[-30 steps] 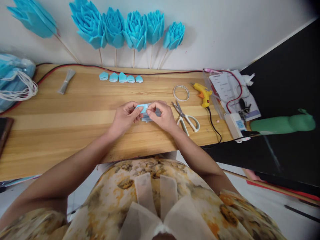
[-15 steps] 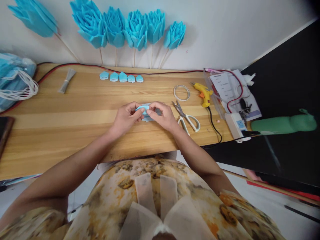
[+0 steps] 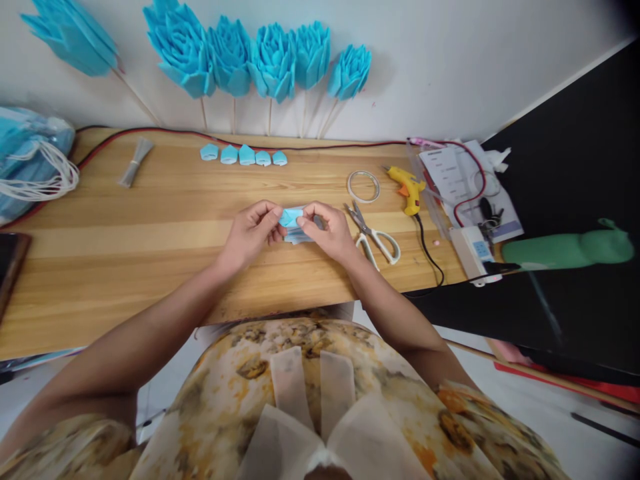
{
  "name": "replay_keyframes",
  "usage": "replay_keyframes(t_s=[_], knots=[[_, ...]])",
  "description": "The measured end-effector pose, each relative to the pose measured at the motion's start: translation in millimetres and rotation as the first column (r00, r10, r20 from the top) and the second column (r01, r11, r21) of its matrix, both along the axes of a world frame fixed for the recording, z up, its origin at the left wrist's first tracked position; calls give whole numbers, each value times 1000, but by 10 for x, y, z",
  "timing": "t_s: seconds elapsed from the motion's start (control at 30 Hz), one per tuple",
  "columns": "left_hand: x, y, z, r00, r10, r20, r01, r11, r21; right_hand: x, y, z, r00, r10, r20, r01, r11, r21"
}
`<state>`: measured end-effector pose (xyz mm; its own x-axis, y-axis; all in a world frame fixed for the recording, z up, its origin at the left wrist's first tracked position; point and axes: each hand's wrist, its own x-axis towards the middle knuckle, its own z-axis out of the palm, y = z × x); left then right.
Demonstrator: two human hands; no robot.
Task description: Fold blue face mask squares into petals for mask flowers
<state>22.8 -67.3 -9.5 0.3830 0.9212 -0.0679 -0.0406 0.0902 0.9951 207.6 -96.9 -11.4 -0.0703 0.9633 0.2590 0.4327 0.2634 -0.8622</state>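
My left hand [image 3: 250, 233] and my right hand [image 3: 327, 230] meet over the middle of the wooden table [image 3: 150, 220]. Both pinch a small folded blue piece [image 3: 290, 217] between thumb and fingers. It sits above a little stack of blue pieces [image 3: 296, 235] lying on the table under my fingers. A row of several finished folded blue pieces [image 3: 243, 155] lies farther back. Behind them several blue paper flowers on sticks [image 3: 273, 60] lean against the white wall.
Scissors [image 3: 373, 235] lie just right of my right hand. A tape ring [image 3: 363, 185], a yellow glue gun [image 3: 407, 188], a white power strip [image 3: 473, 250], papers and cables fill the right end. A bag of blue material [image 3: 30, 160] and a wire bundle [image 3: 134, 162] sit at left.
My fingers have worked the blue piece into a tighter fold. The hands have stayed in the same place over the stack.
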Motion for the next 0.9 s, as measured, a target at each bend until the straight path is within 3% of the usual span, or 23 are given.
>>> replay_keyframes(t_s=[0.23,0.53,0.9], knots=[[11,-10,-1,997,-77,-31,76,997,-20,-28,-1,-17,1000,8,19,-8,1000,2],[8,-19,35,991,-103,-82,100,994,-33,24,-2,-9,996,33,-81,-34,999,-18],[12,-24,51,988,-133,-83,129,990,-60,30,6,-18,997,53,-53,-54,998,-12]])
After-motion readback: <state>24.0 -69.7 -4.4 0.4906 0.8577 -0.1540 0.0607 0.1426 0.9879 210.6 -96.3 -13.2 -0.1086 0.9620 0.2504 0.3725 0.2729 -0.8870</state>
